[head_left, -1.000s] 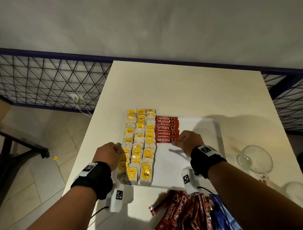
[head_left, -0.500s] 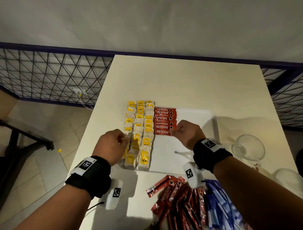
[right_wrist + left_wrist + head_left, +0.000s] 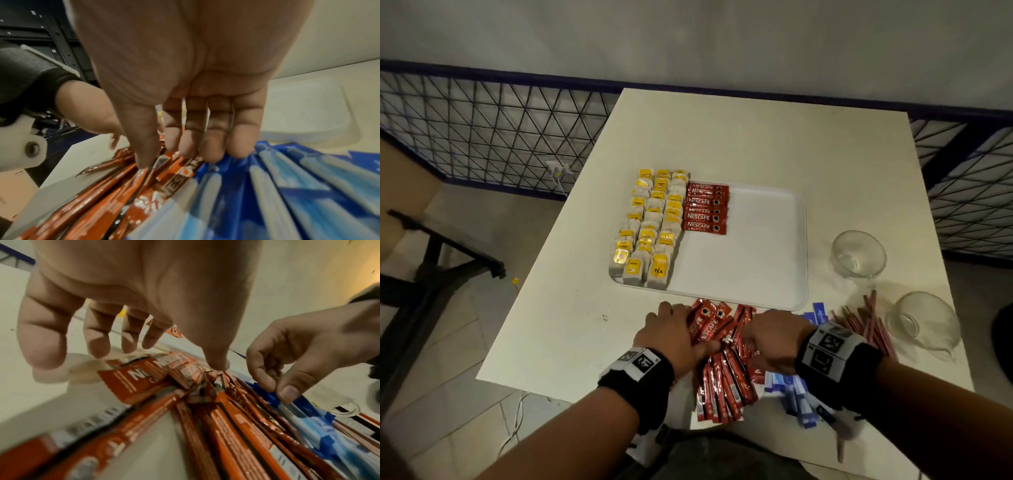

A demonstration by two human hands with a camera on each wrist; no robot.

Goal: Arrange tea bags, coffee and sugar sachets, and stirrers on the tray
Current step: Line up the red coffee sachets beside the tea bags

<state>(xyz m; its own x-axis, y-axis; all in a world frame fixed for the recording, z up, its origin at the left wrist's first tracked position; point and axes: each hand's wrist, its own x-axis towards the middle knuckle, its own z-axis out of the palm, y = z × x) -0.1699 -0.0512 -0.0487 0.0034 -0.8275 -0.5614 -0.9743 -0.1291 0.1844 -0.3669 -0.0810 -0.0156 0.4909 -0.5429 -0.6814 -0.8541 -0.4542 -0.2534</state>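
3 rows of tea bags [image 3: 650, 226] and 6 coffee sachets [image 3: 706, 212] fill the tray [image 3: 763, 246] left; sugar sachets [image 3: 796, 397] and stirrers [image 3: 866, 325] wait lower right. Left hand [image 3: 674, 334] lies relaxed; right hand [image 3: 770, 342] pinches in the coffee pile [image 3: 726, 377], on which sachet I cannot tell.

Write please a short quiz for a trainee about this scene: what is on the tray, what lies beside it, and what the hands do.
1. True or false: the blue sachets already lie on the tray.
2. What fills the left part of the tray? A) stirrers B) tea bags C) glass cups
3. Fill in: the left hand and the right hand both reach into the loose pile of red ______ sachets on the table.

Key: 1 false, they lie on the table in front of the tray; 2 B, the tea bags; 3 coffee.
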